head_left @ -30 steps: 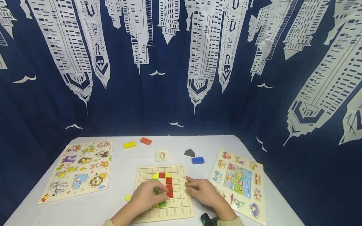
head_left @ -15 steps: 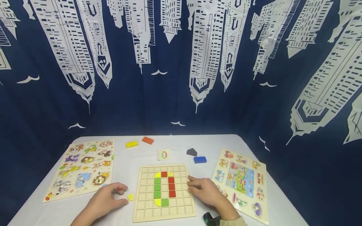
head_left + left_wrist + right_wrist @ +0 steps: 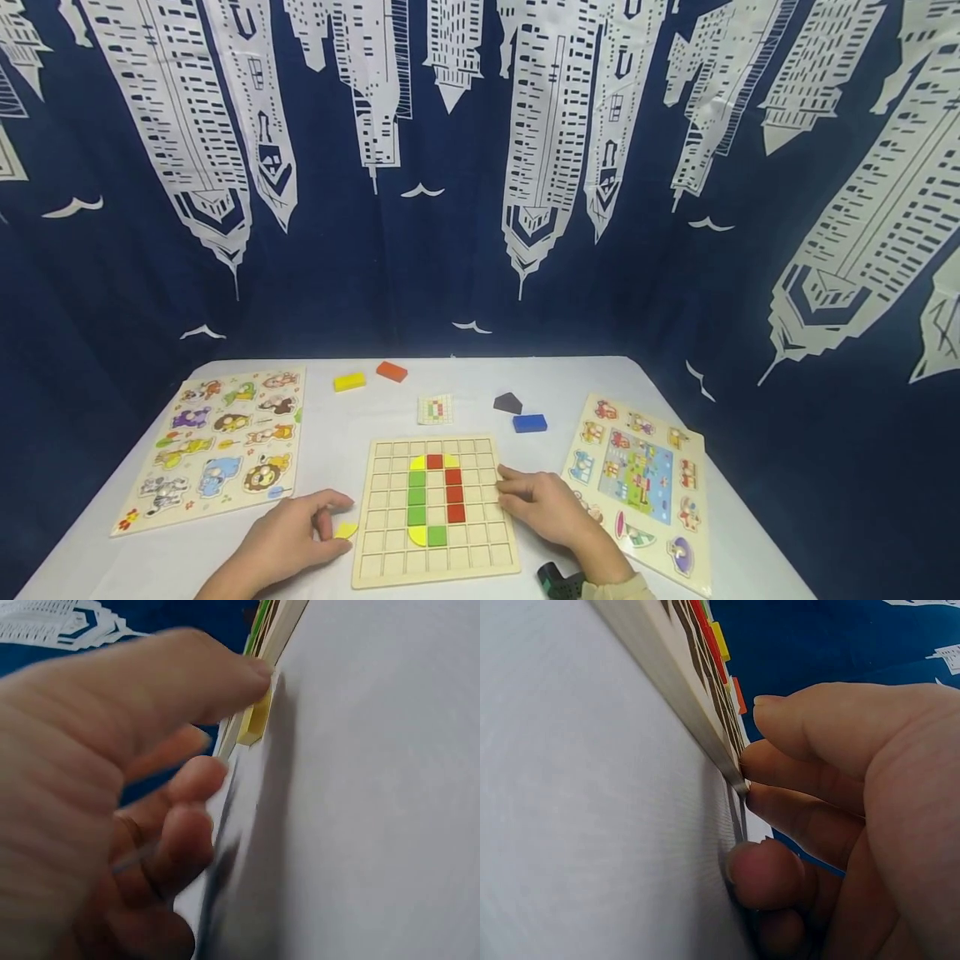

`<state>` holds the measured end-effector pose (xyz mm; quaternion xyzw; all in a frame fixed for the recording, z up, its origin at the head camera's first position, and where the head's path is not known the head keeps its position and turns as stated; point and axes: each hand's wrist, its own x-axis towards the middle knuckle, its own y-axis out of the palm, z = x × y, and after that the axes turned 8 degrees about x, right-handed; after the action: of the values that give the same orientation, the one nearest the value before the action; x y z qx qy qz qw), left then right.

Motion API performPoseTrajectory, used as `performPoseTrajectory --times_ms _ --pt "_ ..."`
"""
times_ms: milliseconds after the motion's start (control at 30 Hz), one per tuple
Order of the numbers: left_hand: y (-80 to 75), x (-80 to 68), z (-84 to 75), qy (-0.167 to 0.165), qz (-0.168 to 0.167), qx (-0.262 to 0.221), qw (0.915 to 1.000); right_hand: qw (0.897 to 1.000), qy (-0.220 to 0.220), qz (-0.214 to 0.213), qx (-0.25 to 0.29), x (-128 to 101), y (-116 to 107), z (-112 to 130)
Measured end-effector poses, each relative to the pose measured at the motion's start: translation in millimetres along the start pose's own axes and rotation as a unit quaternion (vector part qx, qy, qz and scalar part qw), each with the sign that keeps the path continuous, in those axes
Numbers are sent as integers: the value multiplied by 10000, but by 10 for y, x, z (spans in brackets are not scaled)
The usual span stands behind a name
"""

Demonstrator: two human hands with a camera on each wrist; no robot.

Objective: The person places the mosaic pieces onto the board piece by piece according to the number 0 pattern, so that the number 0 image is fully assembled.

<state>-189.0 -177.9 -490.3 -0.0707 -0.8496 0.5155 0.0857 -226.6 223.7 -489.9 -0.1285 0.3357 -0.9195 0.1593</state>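
Observation:
A yellow quarter-round piece [image 3: 346, 531] lies on the table just left of the wooden grid board [image 3: 487, 573]. My left hand [image 3: 288, 533] is right at it, thumb and index apart on either side. In the left wrist view, the thumb tip overlaps the yellow piece [image 3: 256, 725]; a firm hold does not show. My right hand [image 3: 547, 508] touches the board's right edge with its fingertips. Set in the board is a ring of green squares [image 3: 417, 497], red squares [image 3: 454, 493] and yellow rounded corners [image 3: 417, 536].
Behind the board lies a small pattern card [image 3: 435, 409]. Farther back are yellow [image 3: 349, 382], orange [image 3: 392, 372] and blue [image 3: 529, 423] blocks and a dark pentagon [image 3: 507, 403]. Picture puzzles flank it: animals [image 3: 217, 450] left, another [image 3: 637, 479] right. A black device [image 3: 558, 582] sits by the right wrist.
My left hand has left the board's middle, swung left, then edged right to the loose yellow piece. The green column it covered now shows. My right hand stays at the board's edge.

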Motion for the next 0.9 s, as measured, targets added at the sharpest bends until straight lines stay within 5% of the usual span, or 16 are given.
performPoseTrajectory --times_ms 200,367,500,667,900 --pt "-43 -7 67 451 234 -491 9975 9999 -94 3 -54 8 -14 7" --pt "-42 -6 93 371 351 -777 9957 10000 -34 14 -77 -3 -7 -4" --pt "-28 1 67 354 76 -1192 9922 10000 35 20 -5 -5 6 -3" --pt "25 16 -193 387 -270 -1791 9827 10000 -2 10 -8 -12 2 9" --pt "203 104 -685 516 -45 -2173 9747 10000 84 48 8 -19 -15 26"
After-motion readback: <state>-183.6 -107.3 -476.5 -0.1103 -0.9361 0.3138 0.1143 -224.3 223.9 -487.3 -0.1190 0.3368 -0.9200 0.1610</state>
